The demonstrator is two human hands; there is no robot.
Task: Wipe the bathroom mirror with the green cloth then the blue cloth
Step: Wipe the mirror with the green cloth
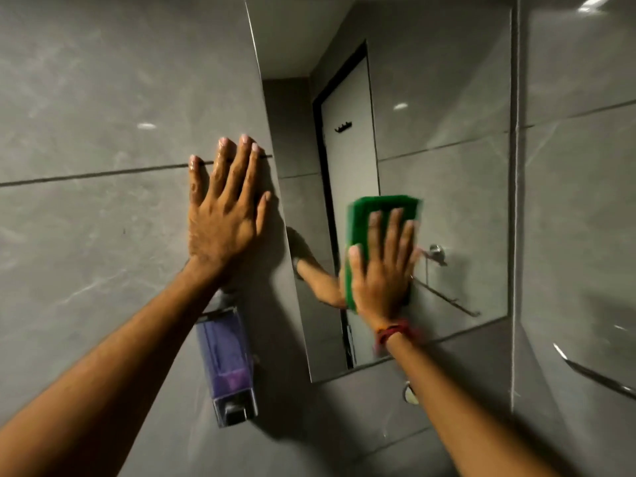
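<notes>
The bathroom mirror (444, 139) hangs on the grey tiled wall, right of centre. My right hand (382, 266) lies flat on the green cloth (382, 206) and presses it against the lower middle of the glass; the hand is motion-blurred. A red thread band circles that wrist. My left hand (225, 208) rests flat on the wall tile just left of the mirror's edge, fingers spread, holding nothing. The blue cloth is not in view.
A soap dispenser (229, 370) with purple liquid is fixed to the wall below my left hand. A metal rail (595, 373) runs along the right wall. A small round metal fitting (410, 393) sits under the mirror. The mirror reflects a door and a towel bar.
</notes>
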